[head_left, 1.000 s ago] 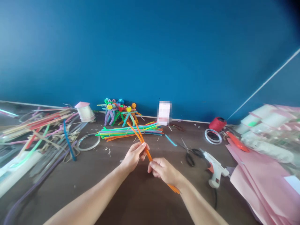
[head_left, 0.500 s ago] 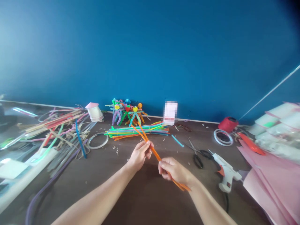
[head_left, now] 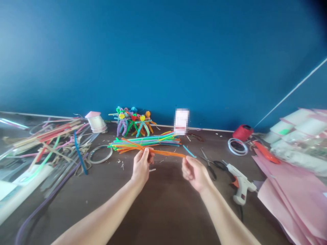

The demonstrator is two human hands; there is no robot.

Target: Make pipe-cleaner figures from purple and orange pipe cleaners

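My left hand [head_left: 141,166] pinches two orange pipe cleaners [head_left: 166,153] near their middle, above the dark brown table [head_left: 158,211]. The pipe cleaners lie almost level, running from left of that hand to my right hand [head_left: 194,173]. My right hand holds their right end with its fingertips, fingers curled. Just behind them lies a bundle of coloured pipe cleaners [head_left: 145,141]. A group of small pipe-cleaner figures [head_left: 133,123] stands against the blue wall.
Black scissors [head_left: 211,165] and a white glue gun [head_left: 240,183] lie right of my right hand. Pink paper sheets [head_left: 291,200] cover the right side. A red spool [head_left: 242,132] and tape ring [head_left: 237,147] sit behind. Loose sticks and strips [head_left: 51,143] pile at the left, beside a pink-lidded cup [head_left: 95,121].
The orange pipe cleaners have swung from a steep diagonal to nearly level. My right hand slid out along them to their right end and rose. My left hand kept its pinch.
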